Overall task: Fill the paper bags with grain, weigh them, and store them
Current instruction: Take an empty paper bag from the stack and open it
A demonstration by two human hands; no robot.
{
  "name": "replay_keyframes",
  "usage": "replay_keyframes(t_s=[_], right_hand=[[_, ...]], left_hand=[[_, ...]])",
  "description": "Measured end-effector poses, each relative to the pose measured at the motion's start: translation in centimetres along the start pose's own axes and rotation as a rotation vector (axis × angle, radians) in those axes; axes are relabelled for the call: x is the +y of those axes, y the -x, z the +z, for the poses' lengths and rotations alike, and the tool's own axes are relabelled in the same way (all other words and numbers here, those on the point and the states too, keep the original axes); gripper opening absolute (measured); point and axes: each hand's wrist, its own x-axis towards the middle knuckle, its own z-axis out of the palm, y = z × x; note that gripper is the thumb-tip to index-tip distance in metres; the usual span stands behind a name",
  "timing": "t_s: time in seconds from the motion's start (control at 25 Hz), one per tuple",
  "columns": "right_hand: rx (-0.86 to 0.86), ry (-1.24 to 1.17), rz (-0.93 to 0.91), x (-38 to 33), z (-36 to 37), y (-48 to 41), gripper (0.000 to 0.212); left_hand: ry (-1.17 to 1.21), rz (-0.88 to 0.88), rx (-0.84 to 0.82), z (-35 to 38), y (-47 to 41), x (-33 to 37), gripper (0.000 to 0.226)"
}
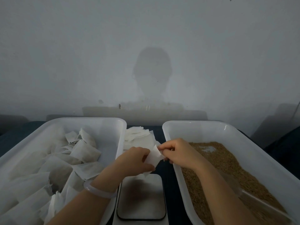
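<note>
Both my hands hold one small white paper bag (153, 158) above the far end of the scale (141, 196). My left hand (135, 159) grips its lower left side, and my right hand (177, 154) pinches its upper right edge. The bag looks flat and empty. Brown grain (227, 169) lies in the white tub (211, 127) on the right, with a clear scoop (259, 203) resting in it. Several filled paper bags (61, 163) lie heaped in the white tub (81, 121) on the left. A stack of empty bags (139, 135) sits between the tubs at the back.
The two tubs flank the scale closely on a dark table (160, 129). A bare grey wall (146, 54) rises right behind the table. A pale bangle (97, 190) circles my left wrist.
</note>
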Motion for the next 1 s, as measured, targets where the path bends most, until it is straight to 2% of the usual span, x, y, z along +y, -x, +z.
replay_keyframes(t_s=[0.16,0.4,0.48,0.6,0.68,0.76,0.84,0.92,1.0], right_hand=[[-0.165,0.049,-0.022,-0.3,0.1,0.2,0.027],[-0.146,0.062,0.009,0.2,0.5,-0.1,0.019],[-0.081,0.084,-0.006,0.4,0.4,-0.2,0.022],[0.028,0.096,-0.054,0.3,0.3,-0.2,0.016],[0.026,0.122,-0.094,-0.2,0.4,0.0,0.015],[-0.012,0.154,-0.128,-0.9,0.3,0.4,0.022],[-0.006,0.186,-0.146,-1.3,-0.2,0.8,0.018],[0.019,0.19,-0.152,-1.5,-0.5,1.7,0.012],[-0.014,0.161,-0.183,-1.5,-0.5,3.0,0.021]], left_hand=[[0.024,0.037,0.022,-0.2,0.0,-0.3,0.025],[0.046,0.056,0.009,-0.4,0.2,-0.3,0.025],[0.039,0.016,-0.013,-0.4,0.3,-0.3,0.046],[0.135,0.019,0.009,-0.5,0.5,0.1,0.109],[0.169,0.09,0.017,-0.6,0.7,0.9,0.125],[0.194,0.097,0.019,-0.4,0.5,1.7,0.12],[0.233,0.088,0.021,-0.3,0.4,2.2,0.106],[0.225,0.124,0.025,-0.2,0.6,2.5,0.086],[0.238,0.186,0.035,-0.3,0.9,2.5,0.054]])
